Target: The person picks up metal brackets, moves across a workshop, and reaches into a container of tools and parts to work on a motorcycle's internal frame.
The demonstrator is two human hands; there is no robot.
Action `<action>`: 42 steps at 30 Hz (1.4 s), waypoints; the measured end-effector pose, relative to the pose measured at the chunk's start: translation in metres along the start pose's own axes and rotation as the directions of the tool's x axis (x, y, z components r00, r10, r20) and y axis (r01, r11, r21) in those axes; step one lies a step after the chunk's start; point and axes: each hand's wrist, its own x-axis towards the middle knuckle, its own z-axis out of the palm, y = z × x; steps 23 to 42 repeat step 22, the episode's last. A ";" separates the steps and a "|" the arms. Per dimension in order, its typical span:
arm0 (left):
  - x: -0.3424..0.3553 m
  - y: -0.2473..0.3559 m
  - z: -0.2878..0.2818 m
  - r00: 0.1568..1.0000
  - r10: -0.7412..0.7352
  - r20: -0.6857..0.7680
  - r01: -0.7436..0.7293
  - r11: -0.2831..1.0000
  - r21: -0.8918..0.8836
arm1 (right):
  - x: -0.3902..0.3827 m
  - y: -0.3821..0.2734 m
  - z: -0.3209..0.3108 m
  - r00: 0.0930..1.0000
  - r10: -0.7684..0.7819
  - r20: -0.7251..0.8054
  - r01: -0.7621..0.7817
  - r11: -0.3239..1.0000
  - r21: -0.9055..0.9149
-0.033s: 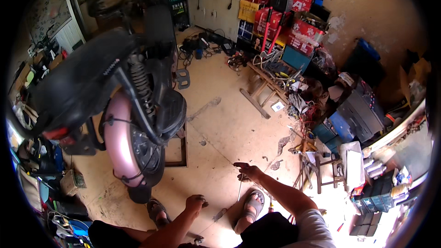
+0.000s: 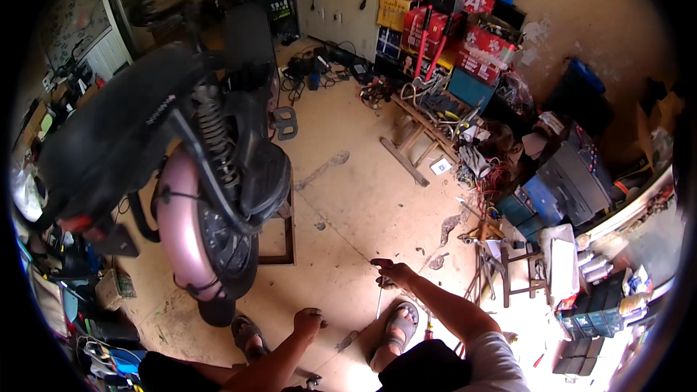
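Observation:
My right hand (image 2: 394, 274) is closed around a thin-shafted tool (image 2: 379, 303), perhaps a screwdriver, above the floor between my feet and the stool. Its slender metal shaft points down, and its grip is mostly hidden by my fingers. My left hand (image 2: 308, 322) is curled closed over the floor by my left foot; whatever it may hold is too small to make out. Left of both hands stands a black scooter (image 2: 116, 127) with a pink rear fender (image 2: 179, 225), a coil spring (image 2: 213, 134) and a rear wheel. Neither hand touches it.
A low wooden stool (image 2: 406, 163) heaped with tools stands ahead on the right. Behind it are stacked red boxes (image 2: 479, 54). Cables (image 2: 319, 69) lie near the back cabinet. Another small stool (image 2: 524, 276) and dark crates (image 2: 599, 319) sit at right. A screwdriver (image 2: 429, 330) lies beside my right foot.
The scooter's rear has shifted slightly left and its tail sits a little lower in view. My right hand has turned slightly with the tool; my left hand is nearly still.

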 end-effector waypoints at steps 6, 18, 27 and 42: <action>0.050 -0.010 0.002 0.767 0.574 0.288 -0.480 0.216 0.850 | 0.060 -0.093 -0.114 0.270 -0.541 -0.796 0.460 0.799 -0.387; 0.043 0.034 0.042 0.822 0.431 0.373 -0.454 0.101 0.885 | 0.085 -0.262 -0.308 0.240 -0.663 -0.709 0.127 0.745 -0.654; 0.030 0.042 0.021 0.852 0.382 0.359 -0.468 0.247 0.848 | 0.089 -0.274 -0.314 0.313 -0.603 -0.733 0.587 0.730 -0.350; 0.030 0.042 0.021 0.852 0.382 0.359 -0.468 0.247 0.848 | 0.089 -0.274 -0.314 0.313 -0.603 -0.733 0.587 0.730 -0.350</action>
